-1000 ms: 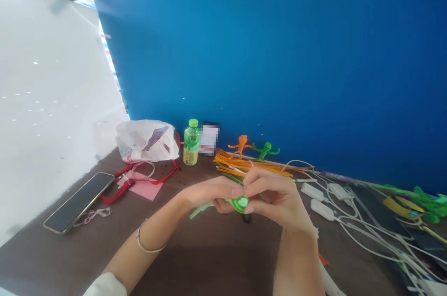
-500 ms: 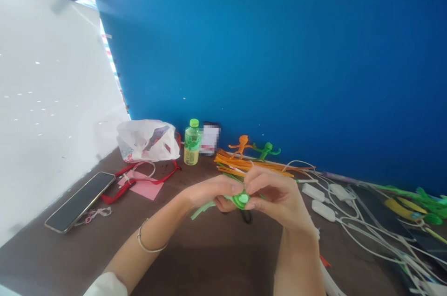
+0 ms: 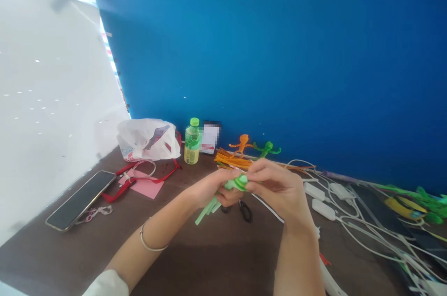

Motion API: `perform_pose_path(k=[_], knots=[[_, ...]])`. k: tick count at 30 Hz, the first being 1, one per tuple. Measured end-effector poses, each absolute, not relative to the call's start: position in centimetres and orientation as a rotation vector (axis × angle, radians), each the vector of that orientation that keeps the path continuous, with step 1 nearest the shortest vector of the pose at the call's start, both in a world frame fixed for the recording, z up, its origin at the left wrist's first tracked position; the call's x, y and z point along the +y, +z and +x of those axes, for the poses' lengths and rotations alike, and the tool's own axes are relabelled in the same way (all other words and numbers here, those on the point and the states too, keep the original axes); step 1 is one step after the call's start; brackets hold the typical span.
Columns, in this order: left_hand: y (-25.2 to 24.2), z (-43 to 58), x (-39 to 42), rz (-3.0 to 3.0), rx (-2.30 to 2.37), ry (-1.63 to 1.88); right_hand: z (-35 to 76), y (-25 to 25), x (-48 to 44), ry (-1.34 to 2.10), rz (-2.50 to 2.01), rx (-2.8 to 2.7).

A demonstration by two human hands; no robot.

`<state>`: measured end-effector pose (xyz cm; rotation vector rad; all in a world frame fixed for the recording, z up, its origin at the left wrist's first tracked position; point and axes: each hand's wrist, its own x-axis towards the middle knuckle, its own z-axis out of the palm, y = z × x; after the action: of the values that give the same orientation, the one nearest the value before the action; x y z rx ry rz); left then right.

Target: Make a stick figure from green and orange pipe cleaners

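Note:
Both my hands meet above the middle of the brown table [image 3: 216, 258]. My left hand [image 3: 213, 189] is closed round a bundle of light green pipe cleaners [image 3: 209, 205], whose loose ends hang down to the left. My right hand [image 3: 275, 186] pinches the coiled green top [image 3: 240, 181] of the same bundle with fingertips pressed together. A bangle sits on my left wrist. Black scissors [image 3: 244, 209] lie on the table just under my hands.
A pile of orange and green pipe cleaners [image 3: 233, 161] lies behind my hands, with an orange figure [image 3: 240, 144] and a green figure [image 3: 266, 149] against the blue wall. A bottle [image 3: 192, 147], white bag [image 3: 148, 140], phone [image 3: 80, 199] and pink paper sit left. White cables and adapters [image 3: 349, 212] spread right.
Both hands have lifted a little and moved away from me. The green bundle has tilted so its loose ends point down, and the scissors beneath have come into view.

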<state>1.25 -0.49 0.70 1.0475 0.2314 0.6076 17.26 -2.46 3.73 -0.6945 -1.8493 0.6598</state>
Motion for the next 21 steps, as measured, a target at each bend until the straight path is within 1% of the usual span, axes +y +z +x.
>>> perform_pose_path(k=[5,10,21], knots=[[0.54,1.43,0.02,0.890,0.235,0.545,17.48,3.58,-2.45,0.610,-0.760,-1.863],[0.53,1.34,0.20,0.791,0.242,0.487,17.46,3.45,-2.32,0.479,-0.878,-1.867],[0.49,1.30,0.45,0.743,0.266,0.484,17.04,3.66,-2.01,0.417,-0.852,-1.877]])
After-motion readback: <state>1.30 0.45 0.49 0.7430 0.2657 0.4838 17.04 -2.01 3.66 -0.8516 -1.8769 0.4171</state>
